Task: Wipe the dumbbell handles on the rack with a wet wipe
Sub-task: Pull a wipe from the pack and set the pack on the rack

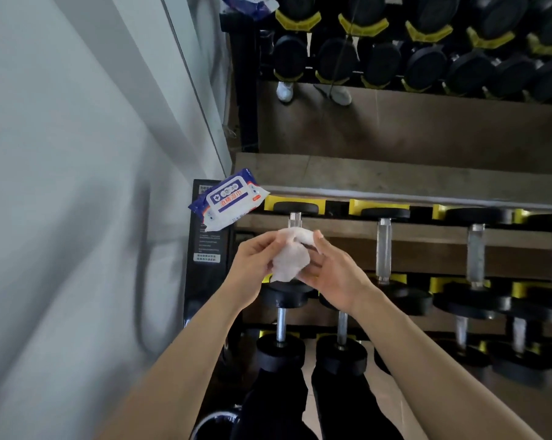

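Note:
A crumpled white wet wipe is held between both hands above the rack's left end. My left hand pinches its left edge, and my right hand pinches its right side. Black dumbbells with metal handles lie in rows on the rack; the nearest top-row handle sits just behind the wipe, mostly hidden by it. Another handle lies to the right. Lower-row handles show under my wrists. A blue and white wipe packet rests on the rack's left corner.
A mirror behind the rack reflects dumbbells and white shoes. A pale wall stands close on the left. Yellow cradles hold the dumbbell heads. My dark trouser legs are at the bottom, close to the rack.

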{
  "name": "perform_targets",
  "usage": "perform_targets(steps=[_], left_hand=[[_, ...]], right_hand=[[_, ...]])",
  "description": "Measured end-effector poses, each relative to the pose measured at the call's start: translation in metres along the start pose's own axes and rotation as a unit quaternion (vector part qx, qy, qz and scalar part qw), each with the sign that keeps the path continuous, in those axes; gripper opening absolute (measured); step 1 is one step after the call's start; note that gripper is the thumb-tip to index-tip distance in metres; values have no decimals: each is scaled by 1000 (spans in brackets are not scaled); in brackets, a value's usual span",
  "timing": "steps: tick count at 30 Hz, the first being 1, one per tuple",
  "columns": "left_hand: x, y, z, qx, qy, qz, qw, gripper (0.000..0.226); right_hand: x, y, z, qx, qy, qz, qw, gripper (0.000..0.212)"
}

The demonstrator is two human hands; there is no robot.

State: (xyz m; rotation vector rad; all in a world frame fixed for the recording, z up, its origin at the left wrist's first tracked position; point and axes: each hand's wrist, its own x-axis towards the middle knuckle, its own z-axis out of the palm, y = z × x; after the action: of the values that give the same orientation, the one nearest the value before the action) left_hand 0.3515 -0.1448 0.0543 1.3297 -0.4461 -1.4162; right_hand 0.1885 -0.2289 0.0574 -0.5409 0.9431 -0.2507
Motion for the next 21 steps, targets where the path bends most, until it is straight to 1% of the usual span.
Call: perform_targets(steps=[2, 4, 5, 7, 9, 11, 12, 13, 14, 15, 16, 17, 18, 19, 20, 21], left_hand=[[3, -2, 4, 17, -14, -7, 1000, 23], [6, -4, 8, 41, 5, -6, 999, 17], [7, -5, 10, 37, 20, -10, 999, 15], [7, -4, 14, -15, 49, -34, 998, 15], [9, -4, 15, -66, 58, -54, 995, 17], [9, -6, 15, -64, 54, -53, 995, 18], [9, -6, 15, -44, 49, -48, 997, 20], [9, -8, 15, -16, 41, -42, 998, 22], [8, -8, 15, 12, 27, -36, 999, 24], [6, -7, 16, 37, 13, -32, 999, 25], [5, -5, 16, 57, 0, -28, 998, 25], [4, -3, 16, 74, -12, -22, 997, 25], [2, -1, 15, 90, -20, -16, 996, 24], [2, 0, 15, 103, -22, -11, 994, 24], [2, 0, 14, 109, -19, -5, 994, 24], [3, -2, 12, 113, -5, 2, 994, 23]], right_hand=[[-1, 3, -3, -10, -4, 8, 1000, 47], [1, 4, -3, 15, 37, 2, 999, 29], [3, 4, -3, 28, 58, -6, 998, 19], [4, 2, -9, 44, 79, -21, 996, 6], [3, 1, -16, 66, 71, -33, 995, 7], [1, 1, -21, 66, 70, -44, 994, 8], [-1, 1, -21, 30, 73, -59, 995, 16], [-2, 2, -23, -41, 77, -90, 992, 28], [-3, 2, -25, -145, 77, -137, 977, 41], [-2, 2, -27, -249, 62, -181, 949, 53], [-1, 1, -27, -332, 35, -214, 918, 61], [0, 1, -25, -384, 10, -237, 893, 63], [3, 1, -23, -417, -3, -245, 875, 58], [5, 0, -20, -430, -2, -251, 867, 46], [8, 0, -17, -438, 13, -254, 862, 26], [9, 0, -15, -431, 19, -250, 867, 8]])
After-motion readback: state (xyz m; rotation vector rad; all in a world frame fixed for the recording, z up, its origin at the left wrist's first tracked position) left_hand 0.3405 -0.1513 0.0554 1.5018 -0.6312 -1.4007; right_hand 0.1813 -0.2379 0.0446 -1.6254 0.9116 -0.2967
